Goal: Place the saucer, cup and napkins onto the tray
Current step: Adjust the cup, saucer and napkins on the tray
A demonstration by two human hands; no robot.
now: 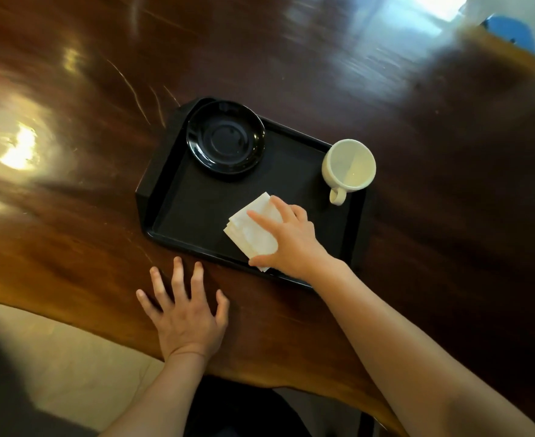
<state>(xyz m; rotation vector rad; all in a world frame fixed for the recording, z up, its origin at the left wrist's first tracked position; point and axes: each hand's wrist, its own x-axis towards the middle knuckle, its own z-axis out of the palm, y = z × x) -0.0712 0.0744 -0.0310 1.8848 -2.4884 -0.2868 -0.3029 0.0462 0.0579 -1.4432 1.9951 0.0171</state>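
Observation:
A black rectangular tray (178, 212) lies on the dark wooden table. A glossy black saucer (225, 138) sits in its far left corner. A cream cup (349, 164) stands upright at the tray's far right corner, handle pointing toward me. A small stack of white napkins (249, 230) rests on the tray's near part, one corner over the near rim. My right hand (290, 239) lies on the napkins, thumb under their near edge and fingers on top. My left hand (186, 313) rests flat on the table in front of the tray, fingers spread, holding nothing.
The polished wooden table (71, 190) stretches far to the left, right and back, with bright window glare on it. Its curved near edge runs just behind my left wrist, with pale floor (58, 367) below. A blue object (512, 29) sits at the far right.

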